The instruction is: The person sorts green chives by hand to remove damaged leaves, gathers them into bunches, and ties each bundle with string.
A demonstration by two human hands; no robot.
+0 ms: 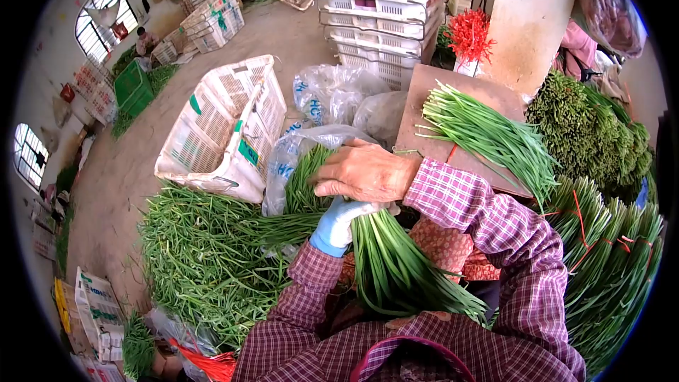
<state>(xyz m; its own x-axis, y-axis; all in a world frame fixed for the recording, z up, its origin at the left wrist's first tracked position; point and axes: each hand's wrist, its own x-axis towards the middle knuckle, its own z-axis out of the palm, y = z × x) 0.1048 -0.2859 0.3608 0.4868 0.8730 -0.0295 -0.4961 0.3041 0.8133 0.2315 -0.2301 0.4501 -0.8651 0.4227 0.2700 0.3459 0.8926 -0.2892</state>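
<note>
My left hand (341, 223), in a white and blue glove, is closed round a bunch of long green stalks (396, 258), whose leaves hang down over my lap. Bare and reaching across from the right, my right hand (368, 171) lies just above the glove, its fingers pointing left over the greens. No held item shows in it. Loose green stalks (205, 262) form a big heap on the left. Another bunch (488, 131) lies on a brown board (424, 85) at the upper right.
An empty white crate (219, 127) leans beyond the heap, beside clear plastic bags (339, 92). Stacked white crates (382, 28) stand behind. Red ties (470, 34) hang by a pillar (530, 21). Tied bundles (608, 262) lie at right. Other people sit far off at upper left.
</note>
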